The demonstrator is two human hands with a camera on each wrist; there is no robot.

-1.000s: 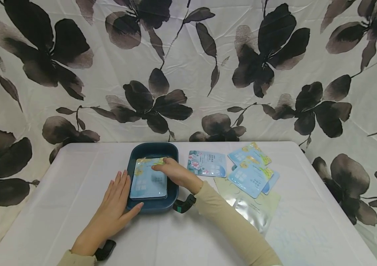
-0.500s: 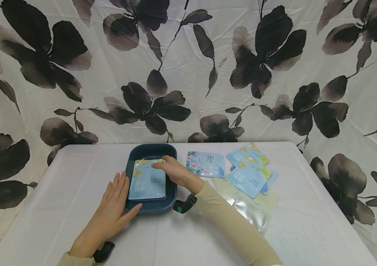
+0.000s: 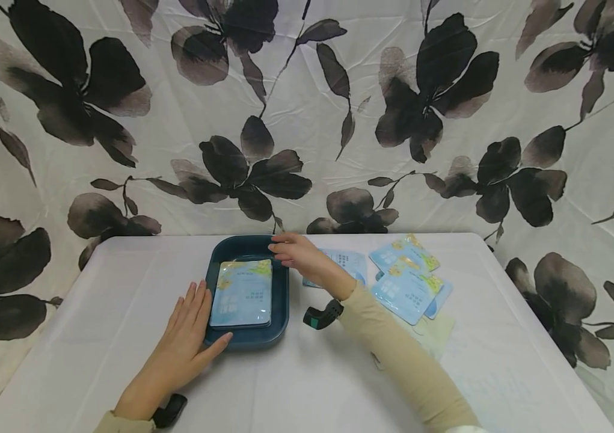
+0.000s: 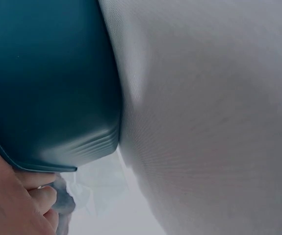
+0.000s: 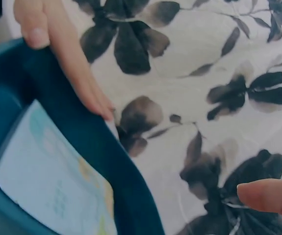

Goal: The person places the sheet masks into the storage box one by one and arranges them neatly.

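A stack of flat, glossy light blue sachets (image 3: pixel 242 294), printed with yellow flowers, lies in a dark teal tray (image 3: pixel 247 341). My left hand (image 3: pixel 184 340) rests along the tray's left side, fingers straight and thumb spread near the front corner. Past the tray's right rim, my right hand (image 3: pixel 307 255) hovers with loosely extended fingers and holds nothing. Its thumb (image 5: pixel 266 193) shows apart from the sachets in the right wrist view. The tray's outer wall (image 4: pixel 52 88) fills the upper left of the left wrist view.
One blue sachet (image 3: pixel 352 260) lies right of the tray, partly behind my right hand. Several more overlapping sachets (image 3: pixel 406 291) lie farther right, over a pale green packet (image 3: pixel 436 334) that my sleeve partly covers. A floral cloth (image 3: pixel 328 150) hangs behind the white table (image 3: pixel 501 361).
My right hand has let go of the sachets in the tray and moved up and to the right, past the rim. My left hand has stayed against the tray.
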